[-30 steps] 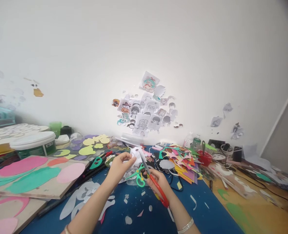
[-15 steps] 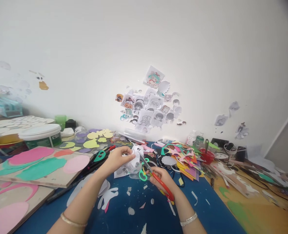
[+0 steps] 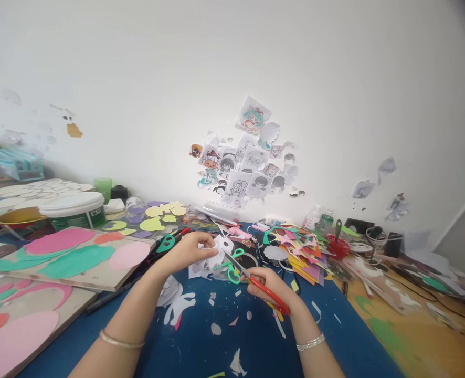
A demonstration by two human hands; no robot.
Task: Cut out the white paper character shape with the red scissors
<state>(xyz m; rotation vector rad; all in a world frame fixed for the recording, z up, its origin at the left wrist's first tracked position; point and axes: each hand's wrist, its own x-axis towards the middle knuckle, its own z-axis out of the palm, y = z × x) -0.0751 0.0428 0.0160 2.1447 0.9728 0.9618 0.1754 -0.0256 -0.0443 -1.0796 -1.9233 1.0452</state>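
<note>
Our left hand [image 3: 193, 249] pinches white paper [image 3: 228, 247], seemingly to steady it near red-handled scissors [image 3: 275, 299] our right hand [image 3: 272, 284] grips.

I can see the red-handled scissors [image 3: 271, 296] held aslant, the grips toward the near right, the slim metal blades pointing far left at a small piece of white paper [image 3: 220, 245], dark-marked and pinched up above the table; whether they touch, I can't tell.

Two hands [image 3: 191, 251]; two pairs of scissors [image 3: 275, 298]; two bracelets [image 3: 121, 343]; one white-lidded tub [image 3: 74, 208]; one red bowl [image 3: 337, 249].
</note>
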